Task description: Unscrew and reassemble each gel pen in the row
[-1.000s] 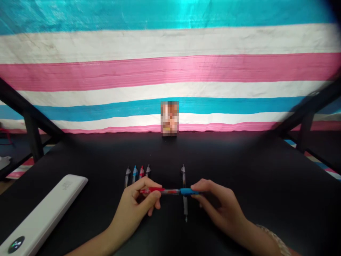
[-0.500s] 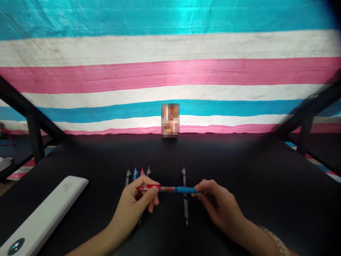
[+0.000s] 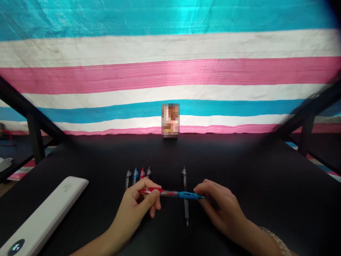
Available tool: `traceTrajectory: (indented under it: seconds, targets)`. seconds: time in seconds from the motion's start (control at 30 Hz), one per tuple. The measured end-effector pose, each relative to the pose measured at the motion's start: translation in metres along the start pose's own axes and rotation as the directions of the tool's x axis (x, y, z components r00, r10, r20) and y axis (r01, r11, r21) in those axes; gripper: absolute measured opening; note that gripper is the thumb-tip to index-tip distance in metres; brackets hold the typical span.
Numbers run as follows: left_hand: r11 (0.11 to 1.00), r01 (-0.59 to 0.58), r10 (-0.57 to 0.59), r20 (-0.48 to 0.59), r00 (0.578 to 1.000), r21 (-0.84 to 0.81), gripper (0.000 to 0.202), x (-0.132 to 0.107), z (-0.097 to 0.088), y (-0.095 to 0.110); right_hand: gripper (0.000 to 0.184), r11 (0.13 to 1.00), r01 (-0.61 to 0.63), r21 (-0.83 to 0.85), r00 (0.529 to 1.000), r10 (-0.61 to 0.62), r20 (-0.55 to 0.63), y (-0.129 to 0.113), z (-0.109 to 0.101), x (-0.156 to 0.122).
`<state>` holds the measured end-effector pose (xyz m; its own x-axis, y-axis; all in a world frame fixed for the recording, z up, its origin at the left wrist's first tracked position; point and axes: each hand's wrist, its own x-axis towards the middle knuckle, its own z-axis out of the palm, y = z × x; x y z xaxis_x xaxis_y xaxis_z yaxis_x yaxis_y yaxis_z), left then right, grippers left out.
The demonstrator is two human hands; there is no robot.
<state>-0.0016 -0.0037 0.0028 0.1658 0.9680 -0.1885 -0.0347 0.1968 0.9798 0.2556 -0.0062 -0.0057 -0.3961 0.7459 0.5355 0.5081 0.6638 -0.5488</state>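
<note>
My left hand (image 3: 140, 202) pinches a pen with a red clip end, clear barrel and blue grip (image 3: 170, 193), holding it nearly level above the table. The pen's tapered tip reaches my right hand (image 3: 220, 202), whose curled thumb and forefinger are apart around it; the tip shows in front of them, and I see no firm hold. Beneath the held pen, a clear-and-grey pen (image 3: 184, 177) lies upright in view. Behind my left hand is a row of several pens, among them a blue one (image 3: 135, 174) and a red one (image 3: 142, 173), their lower parts hidden.
At the left lies a long white device (image 3: 50, 209) with a dark round display. A small blurred-out box (image 3: 170, 121) stands at the back of the black table (image 3: 226, 156). Striped sheeting (image 3: 170, 74) hangs behind, and black frame bars (image 3: 34, 135) rise on both sides.
The held pen's blue end has dipped and its tip now shows clear of my right fingertips, which covered it before. My left hand has shifted slightly right and down with the pen.
</note>
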Motion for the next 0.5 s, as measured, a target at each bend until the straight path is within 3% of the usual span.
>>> traceTrajectory:
  seconds: [0.13, 0.3, 0.5]
  targets:
    - [1.0, -0.008, 0.008, -0.01, 1.0, 0.001, 0.028, 0.0004, -0.0001, -0.0006, 0.017, 1.0, 0.018, -0.01, 0.999, -0.018, -0.029, -0.0031, -0.0024, 0.0013]
    - [1.0, -0.007, 0.007, -0.009, 1.0, 0.003, 0.029, -0.0005, -0.0005, 0.0004, 0.012, 0.998, 0.041, 0.046, 0.996, -0.045, 0.079, -0.0069, -0.0073, 0.0043]
    - [1.0, -0.017, 0.018, -0.023, 1.0, 0.022, 0.027, 0.0001, 0.0007, 0.0017, 0.007, 1.0, 0.02, -0.01, 0.998, -0.019, 0.061, -0.0041, -0.0043, 0.0045]
